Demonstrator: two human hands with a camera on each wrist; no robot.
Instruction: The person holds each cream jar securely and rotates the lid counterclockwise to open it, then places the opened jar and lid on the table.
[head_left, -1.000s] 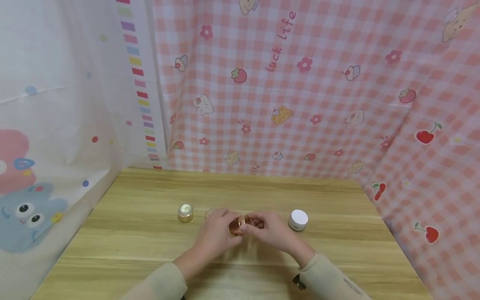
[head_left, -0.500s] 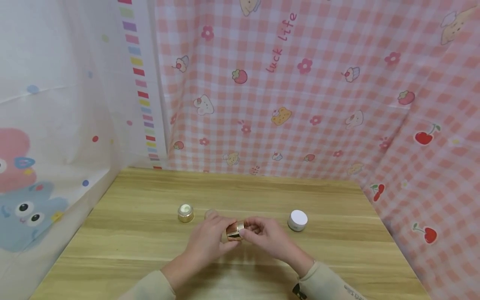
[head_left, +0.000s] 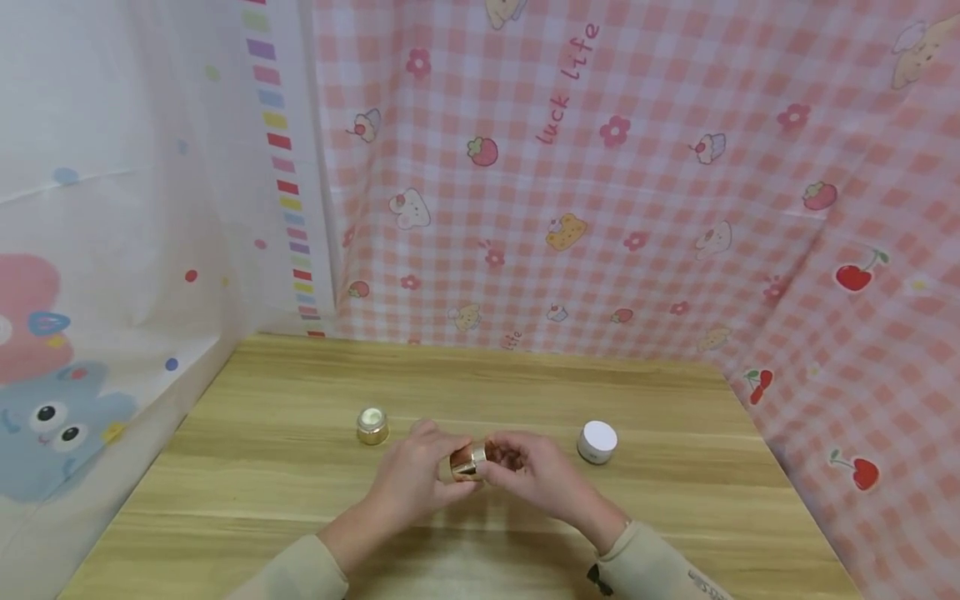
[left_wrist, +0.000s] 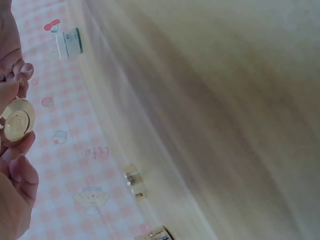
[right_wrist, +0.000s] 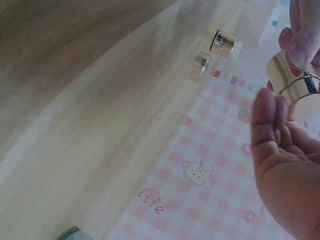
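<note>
Both hands hold a shiny gold cosmetic jar (head_left: 467, 463) above the table, tipped on its side. My left hand (head_left: 411, 477) grips its left end between thumb and fingers. With thumb and fingertips, my right hand (head_left: 534, 471) pinches the other end. A seam line runs round the gold jar (right_wrist: 295, 82) in the right wrist view. The left wrist view shows a round, recessed end of the jar (left_wrist: 19, 120). Left of the hands stands an uncovered gold-based jar (head_left: 372, 427) with pale cream. A small gold ring-shaped piece, likely a lid (right_wrist: 201, 66), lies beside it.
A white lidded jar (head_left: 597, 442) stands to the right of the right hand. The wooden table (head_left: 480, 383) meets a pink checked cloth (head_left: 525, 192) at the back and right, and a white printed cloth (head_left: 150, 208) at the left.
The gold jar and both hands have shifted slightly left and down, and the jar lies more sideways. The jars on the table stay put.
</note>
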